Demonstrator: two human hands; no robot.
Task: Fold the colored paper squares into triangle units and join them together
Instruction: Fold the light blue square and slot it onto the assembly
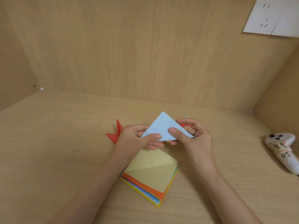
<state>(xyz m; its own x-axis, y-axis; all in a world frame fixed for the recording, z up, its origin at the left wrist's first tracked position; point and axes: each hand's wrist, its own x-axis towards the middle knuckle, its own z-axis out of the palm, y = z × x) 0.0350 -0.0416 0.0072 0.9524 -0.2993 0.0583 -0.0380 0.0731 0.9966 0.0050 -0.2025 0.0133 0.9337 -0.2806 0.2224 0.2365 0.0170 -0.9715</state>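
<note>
- Between the two hands, held just above the desk, sits a light blue paper triangle [163, 126], folded from one square; its long folded edge runs left to right along the bottom and its apex points away from the person, toward the back wall.
- Left hand [139, 136] pinches the triangle's lower left corner, thumb on top and fingers underneath.
- Right hand [192, 135] pinches the lower right part the same way, its thumb pressed on the face of the paper close to the middle.
- Both hands share the long edge about equally, so neither is clearly nearer; a faint crease seems to run from the apex down to the middle of that edge, and I judge the next fold would bring the two end corners together across it.
- Just below the hands, nearer the person, lies the stack of colored squares [150, 177], a pale yellow sheet on top with a diagonal crease, orange, blue and yellow edges showing beneath.
- Behind the left hand, red folded points [113, 135] stick out on the desk [56, 143]; more red shows behind the right hand's fingers. How these pieces are joined is hidden.
- Well apart at the right edge lies a white controller [281, 147] with handwritten labels.
- High on the right wall is a white socket plate [271, 16].
</note>
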